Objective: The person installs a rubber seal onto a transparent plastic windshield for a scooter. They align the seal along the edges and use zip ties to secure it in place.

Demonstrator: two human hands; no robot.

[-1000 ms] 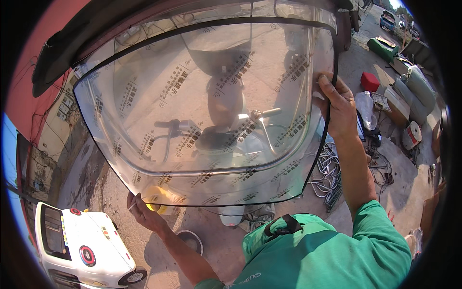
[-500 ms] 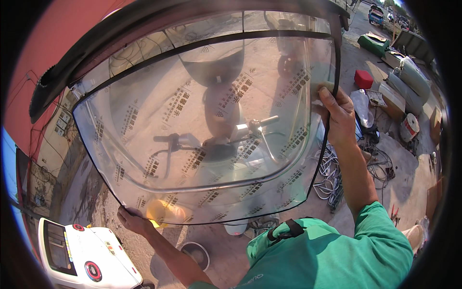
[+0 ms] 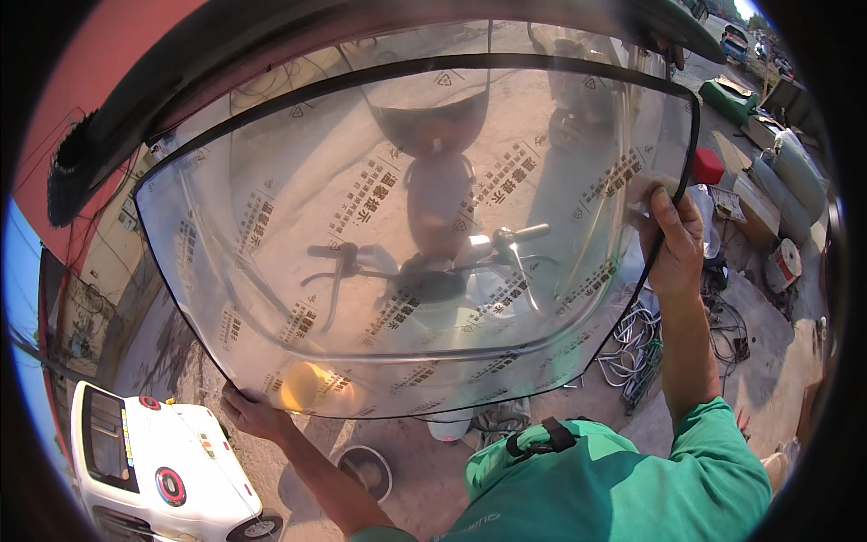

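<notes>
Both my hands hold a large clear windshield panel [image 3: 298, 217] with black rubber trim around its edge and printed film across it. At its lower left corner, my left hand [image 3: 259, 414] pinches the trim. My right hand [image 3: 675, 237] grips the right edge, thumb in front and fingers seen dimly through the panel. Behind it, a metal-tubed frame edge and a scooter's handlebar [image 3: 339, 257] show through. The panel's top edge lies just below a dark curved canopy rim [image 3: 271, 59]; whether they touch, I cannot tell.
A white toy-like vehicle [image 3: 163, 461] stands at lower left. Below the panel are a round bucket [image 3: 384, 462] and a yellow container [image 3: 302, 387]. Coiled cable [image 3: 632, 352], a red box [image 3: 707, 166], a wire spool [image 3: 784, 262] and cartons lie on the right-hand ground.
The panel's right side has moved right and slightly down with my right hand, while its upper edge now sits nearer the canopy rim. My left hand has barely moved.
</notes>
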